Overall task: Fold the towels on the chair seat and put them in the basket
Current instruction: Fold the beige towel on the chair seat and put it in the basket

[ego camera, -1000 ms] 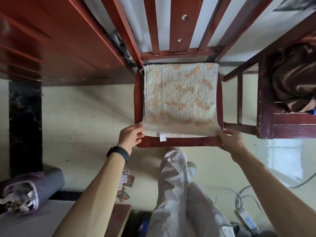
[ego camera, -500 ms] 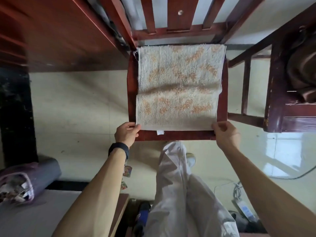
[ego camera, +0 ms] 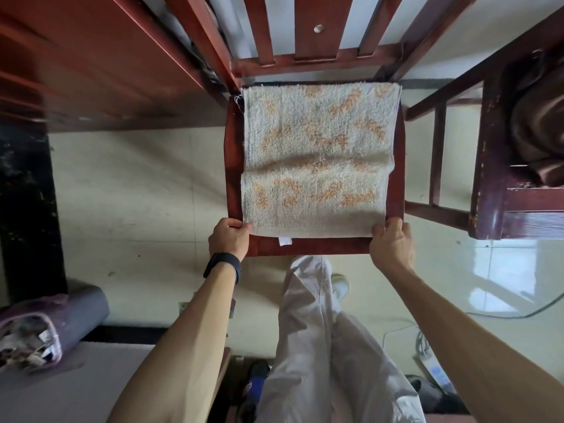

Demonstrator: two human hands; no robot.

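A white towel with orange blotches [ego camera: 317,160] lies spread over the red wooden chair seat [ego camera: 233,166], with a crease running across its middle and a small white tag at its near edge. My left hand [ego camera: 229,238] pinches the towel's near left corner. My right hand [ego camera: 392,242] grips the near right corner. Both hands sit at the seat's front edge. No basket is in view.
A second dark wooden chair [ego camera: 494,178] with a brown cloth [ego camera: 537,129] on it stands close on the right. Red wooden furniture [ego camera: 91,62] is at the upper left. A purple bag [ego camera: 45,328] lies at the lower left, and cables [ego camera: 427,340] trail on the tiled floor.
The near edge of the towel, lifted a second ago, has been pulled toward me and laid flat on the seat. Both hands still hold the near corners.
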